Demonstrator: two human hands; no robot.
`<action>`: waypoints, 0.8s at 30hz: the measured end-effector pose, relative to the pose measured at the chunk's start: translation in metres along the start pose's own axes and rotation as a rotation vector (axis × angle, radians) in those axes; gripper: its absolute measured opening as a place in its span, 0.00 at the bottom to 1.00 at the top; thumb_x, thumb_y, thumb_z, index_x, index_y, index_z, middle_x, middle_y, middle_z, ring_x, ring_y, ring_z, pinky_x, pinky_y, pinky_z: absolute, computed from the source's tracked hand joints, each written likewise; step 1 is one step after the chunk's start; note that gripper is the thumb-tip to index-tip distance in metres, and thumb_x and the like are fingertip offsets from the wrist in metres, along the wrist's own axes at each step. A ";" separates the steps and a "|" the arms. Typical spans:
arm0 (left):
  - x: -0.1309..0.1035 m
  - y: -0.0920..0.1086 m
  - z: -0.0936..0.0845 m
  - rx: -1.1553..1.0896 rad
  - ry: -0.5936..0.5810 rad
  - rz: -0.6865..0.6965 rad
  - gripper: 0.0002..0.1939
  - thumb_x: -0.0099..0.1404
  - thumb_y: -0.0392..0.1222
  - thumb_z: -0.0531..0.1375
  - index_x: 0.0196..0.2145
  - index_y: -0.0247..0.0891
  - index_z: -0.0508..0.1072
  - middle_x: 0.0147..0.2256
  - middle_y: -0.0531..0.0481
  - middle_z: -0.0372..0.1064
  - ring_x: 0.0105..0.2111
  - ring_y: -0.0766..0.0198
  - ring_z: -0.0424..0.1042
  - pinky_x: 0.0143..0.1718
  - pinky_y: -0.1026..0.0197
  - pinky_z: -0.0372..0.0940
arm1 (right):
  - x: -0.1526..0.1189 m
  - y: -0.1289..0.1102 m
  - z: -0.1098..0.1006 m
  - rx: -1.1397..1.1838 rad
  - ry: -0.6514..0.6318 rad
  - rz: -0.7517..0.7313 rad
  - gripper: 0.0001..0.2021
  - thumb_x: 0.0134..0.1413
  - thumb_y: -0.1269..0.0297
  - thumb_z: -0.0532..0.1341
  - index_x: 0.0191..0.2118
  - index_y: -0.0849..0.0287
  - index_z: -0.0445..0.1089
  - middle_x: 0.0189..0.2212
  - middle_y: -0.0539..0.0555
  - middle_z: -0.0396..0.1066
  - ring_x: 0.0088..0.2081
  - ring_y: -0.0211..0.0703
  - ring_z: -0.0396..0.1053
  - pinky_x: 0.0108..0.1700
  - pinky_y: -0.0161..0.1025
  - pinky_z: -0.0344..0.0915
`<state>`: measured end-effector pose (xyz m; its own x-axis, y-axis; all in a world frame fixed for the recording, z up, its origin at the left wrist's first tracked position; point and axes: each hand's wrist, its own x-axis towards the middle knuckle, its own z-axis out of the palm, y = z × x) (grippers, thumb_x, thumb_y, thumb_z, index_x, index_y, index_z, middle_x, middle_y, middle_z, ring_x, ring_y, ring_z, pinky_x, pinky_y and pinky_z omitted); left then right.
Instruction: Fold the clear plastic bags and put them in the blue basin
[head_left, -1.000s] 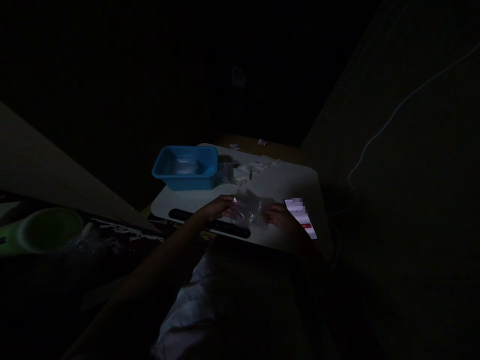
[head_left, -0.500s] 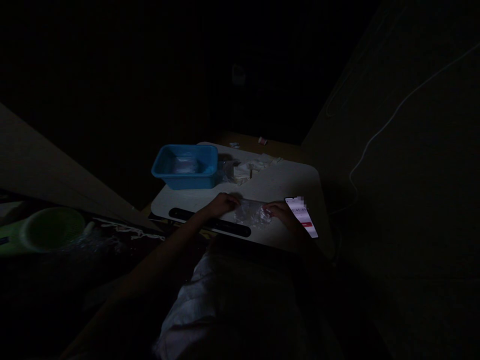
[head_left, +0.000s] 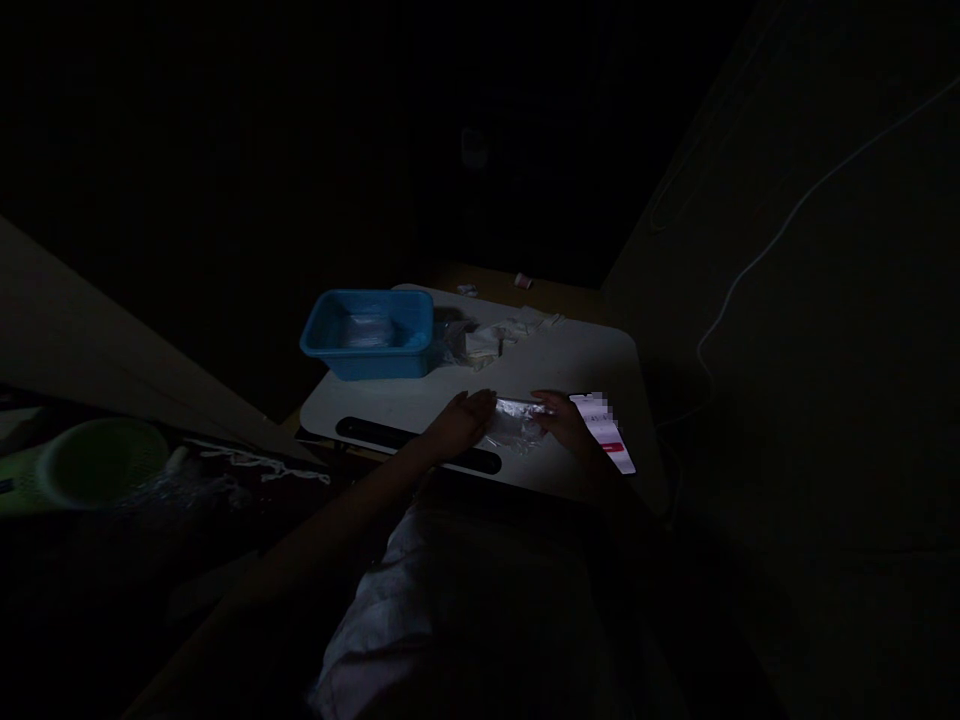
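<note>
A clear, crinkled plastic bag (head_left: pixel 516 424) lies near the front of the white table (head_left: pixel 585 355), between my two hands. My left hand (head_left: pixel 466 418) rests on its left side with the fingers stretched out and lying together, palm down. At the bag's right edge, my right hand (head_left: pixel 556 415) pinches the plastic between thumb and fingers. The bag's upper part catches the light. Just right of my right hand, a lit phone (head_left: pixel 609 435) lies on the table. Darkness hides much of the detail.
A blue plastic basin (head_left: pixel 390 365) holding clear plastic packets (head_left: pixel 367 330) stands at the back left. Crumpled wrappers (head_left: pixel 484 345) lie beside it. A black slot (head_left: pixel 375 432) runs along the front edge. On the left is a green basket (head_left: pixel 105 460); a white cable (head_left: pixel 780 240) hangs right.
My left hand has shifted right and flattened over the bag's left side. My right hand still grips the right edge, slightly farther right, and the bag's top now shines more.
</note>
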<state>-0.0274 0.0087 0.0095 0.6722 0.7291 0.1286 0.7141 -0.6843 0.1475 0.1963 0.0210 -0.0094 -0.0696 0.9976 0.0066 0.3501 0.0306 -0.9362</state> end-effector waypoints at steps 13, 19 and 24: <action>-0.007 0.007 0.010 0.124 -0.088 -0.101 0.26 0.68 0.43 0.41 0.60 0.27 0.49 0.62 0.36 0.40 0.62 0.54 0.41 0.57 0.41 0.41 | -0.022 -0.037 0.031 -0.691 0.174 -0.356 0.20 0.53 0.71 0.47 0.50 0.66 0.65 0.48 0.62 0.66 0.51 0.48 0.61 0.55 0.48 0.57; -0.007 0.008 0.005 0.099 -0.132 -0.101 0.27 0.66 0.42 0.45 0.61 0.33 0.47 0.62 0.37 0.40 0.62 0.52 0.40 0.56 0.38 0.40 | -0.028 -0.047 0.081 -0.810 -0.066 -0.461 0.26 0.61 0.59 0.41 0.59 0.72 0.52 0.59 0.64 0.52 0.62 0.48 0.45 0.61 0.48 0.47; -0.008 0.009 0.004 0.100 -0.122 -0.106 0.29 0.64 0.41 0.48 0.61 0.36 0.47 0.62 0.38 0.41 0.61 0.51 0.42 0.56 0.38 0.40 | -0.029 -0.040 0.083 -0.974 -0.118 -0.382 0.29 0.61 0.56 0.38 0.61 0.72 0.47 0.61 0.64 0.47 0.63 0.47 0.42 0.62 0.49 0.38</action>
<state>-0.0255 -0.0029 0.0059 0.6063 0.7952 -0.0038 0.7942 -0.6052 0.0550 0.1064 -0.0141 -0.0010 -0.4057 0.9003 0.1581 0.8818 0.4310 -0.1917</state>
